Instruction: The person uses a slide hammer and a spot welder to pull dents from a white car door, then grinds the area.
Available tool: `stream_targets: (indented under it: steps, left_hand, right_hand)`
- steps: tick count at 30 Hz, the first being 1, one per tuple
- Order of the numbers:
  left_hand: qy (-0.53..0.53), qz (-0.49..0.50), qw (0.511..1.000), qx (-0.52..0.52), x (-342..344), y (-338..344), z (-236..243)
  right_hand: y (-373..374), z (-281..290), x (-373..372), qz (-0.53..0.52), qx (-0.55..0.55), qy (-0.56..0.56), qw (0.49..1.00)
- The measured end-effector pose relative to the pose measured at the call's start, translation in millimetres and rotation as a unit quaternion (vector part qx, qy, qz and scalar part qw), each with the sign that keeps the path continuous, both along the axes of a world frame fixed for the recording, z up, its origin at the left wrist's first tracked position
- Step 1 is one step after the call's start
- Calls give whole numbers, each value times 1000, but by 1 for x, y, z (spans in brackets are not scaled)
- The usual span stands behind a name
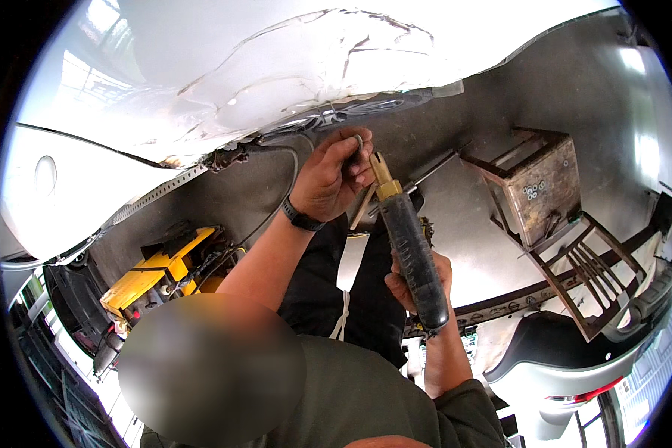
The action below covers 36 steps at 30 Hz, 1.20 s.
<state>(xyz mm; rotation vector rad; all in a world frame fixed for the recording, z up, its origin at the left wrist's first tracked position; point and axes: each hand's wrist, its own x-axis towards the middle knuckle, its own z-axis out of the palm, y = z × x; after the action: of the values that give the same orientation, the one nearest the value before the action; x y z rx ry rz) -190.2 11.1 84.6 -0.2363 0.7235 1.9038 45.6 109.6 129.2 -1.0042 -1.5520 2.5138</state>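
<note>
Between the thumb and fingertips of my left hand (334, 173) is a small metal washer (359, 140), seen nearly edge-on. Close by, almost touching those fingers, is the slotted brass tip of a black-handled stud welding gun (414, 257). My right hand (424, 280) is wrapped around its ribbed handle, partly hidden behind it, and the tool points up and slightly left. Just beyond both hands is a white car body panel (299, 75), crumpled and creased, with a torn lower edge.
On the right stands a worn metal stool (541, 187) with several washers on its top, beside a slatted metal frame (597, 276). A yellow machine (160, 269) sits at left; a dark cable (295, 164) hangs near my left wrist. A silver bumper (560, 388) lies lower right.
</note>
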Motion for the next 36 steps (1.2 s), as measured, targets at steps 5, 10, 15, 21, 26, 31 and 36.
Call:
stream_targets:
  steps: [5,10,15,21,26,31,36]
  left_hand:
    - [36,3,999,-1,0,-1,-5]
    - [44,16,999,-2,0,1,-2]
    - [-7,39,999,20,4,5,-8]
    - [-38,29,999,13,7,5,-9]
    - [-43,34,998,39,7,2,-11]
    - [-21,17,998,61,4,2,-15]
    - [-14,13,1000,15,6,1,-18]
  right_hand:
    - [4,-1,2,22,55,-12,998]
    - [2,-3,-1,14,41,9,999]
    - [-4,-8,-2,-4,-3,34,999]
    - [-5,-10,-2,10,-20,22,1000]
    - [-1,-5,-7,34,108,76,991]
    - [-4,-6,-11,2,-33,23,999]
    - [2,-2,-19,-9,-115,-46,992]
